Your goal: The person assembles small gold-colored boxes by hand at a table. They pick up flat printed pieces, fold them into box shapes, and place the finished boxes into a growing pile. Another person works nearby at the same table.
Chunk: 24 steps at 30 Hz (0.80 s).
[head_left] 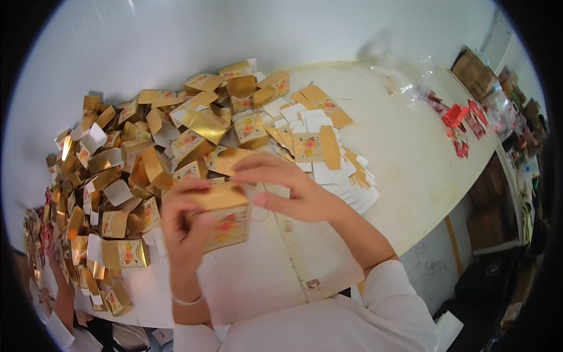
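Beside pale wall (328, 29), table (416, 176) with boxes (250, 128)

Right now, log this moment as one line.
left hand: holding gold floral box | right hand: at its right end, contact unclear | leftward: heaped gold boxes | beyond: flat cartons

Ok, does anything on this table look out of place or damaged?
A dark blemish mars the pale table near your edge; stain or chip, I can't tell. Crumpled clear plastic and red packaging lie loose far right, apart from the gold boxes.
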Available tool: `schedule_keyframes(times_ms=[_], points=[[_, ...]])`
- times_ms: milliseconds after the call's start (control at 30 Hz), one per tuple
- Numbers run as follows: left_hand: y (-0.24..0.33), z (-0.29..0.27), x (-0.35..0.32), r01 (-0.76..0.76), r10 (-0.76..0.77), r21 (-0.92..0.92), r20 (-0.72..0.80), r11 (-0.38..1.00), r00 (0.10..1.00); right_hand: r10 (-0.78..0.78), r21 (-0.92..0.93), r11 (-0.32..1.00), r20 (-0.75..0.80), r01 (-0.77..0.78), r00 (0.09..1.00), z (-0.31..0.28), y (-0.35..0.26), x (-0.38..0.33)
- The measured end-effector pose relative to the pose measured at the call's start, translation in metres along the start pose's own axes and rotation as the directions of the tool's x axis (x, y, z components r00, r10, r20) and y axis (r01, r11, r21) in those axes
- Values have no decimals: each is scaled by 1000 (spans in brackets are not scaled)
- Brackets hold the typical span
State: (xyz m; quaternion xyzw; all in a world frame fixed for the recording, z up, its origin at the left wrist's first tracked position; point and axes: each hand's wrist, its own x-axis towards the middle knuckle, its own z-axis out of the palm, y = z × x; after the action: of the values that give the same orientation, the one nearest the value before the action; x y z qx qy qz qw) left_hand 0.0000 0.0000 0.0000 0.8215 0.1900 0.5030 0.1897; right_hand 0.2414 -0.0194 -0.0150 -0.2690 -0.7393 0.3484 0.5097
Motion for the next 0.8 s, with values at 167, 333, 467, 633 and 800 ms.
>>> schedule_keyframes(times_ms=[167,333,467,633,800], points=[[-15,-128,21,329,135,903,-375,275,917,182,-537,761,-362,-365,914,-75,50,-54],[-10,-144,52,309,55,815,-382,490,922,-81,-851,430,-367,-300,927,-97,127,-40],[4,-12,41,192,-203,511,-35,838,979,-60,-896,239,-399,-375,915,-105,151,-53],[-12,40,13,391,-388,8,156,920,908,-189,-874,351,-418,-336,889,-102,138,-39],[-8,80,16,575,-431,-625,387,528,815,-530,-861,494,-188,120,827,-46,42,7]])
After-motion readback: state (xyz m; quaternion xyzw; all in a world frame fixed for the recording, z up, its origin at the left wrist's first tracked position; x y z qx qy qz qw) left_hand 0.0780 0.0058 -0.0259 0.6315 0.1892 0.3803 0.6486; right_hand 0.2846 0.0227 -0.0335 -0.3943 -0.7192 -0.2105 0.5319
